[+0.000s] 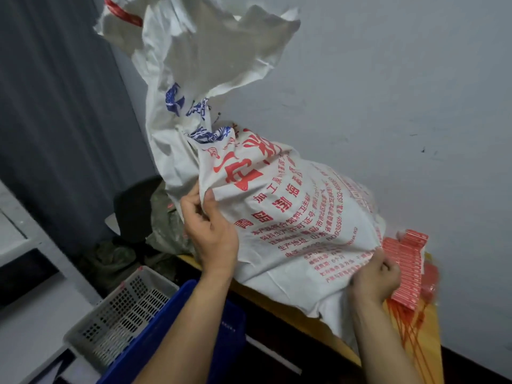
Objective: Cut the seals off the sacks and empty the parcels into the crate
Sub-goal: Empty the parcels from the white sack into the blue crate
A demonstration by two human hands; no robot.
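White printed sack [291,203] mid-frame, slumped on tabletop [277,300]. Left hand [210,231] bunching its fabric, right hand [376,278] clutching the lower-right edge. Blue crate [232,328] lower left. Red seals [404,261] beside right hand.

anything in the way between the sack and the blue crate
Nothing visible does. The sack lies on the table, held by the left hand and right hand; the blue crate sits just below the table's edge. Only the person's own left forearm crosses over the crate. The grey basket stands beside it, not between.
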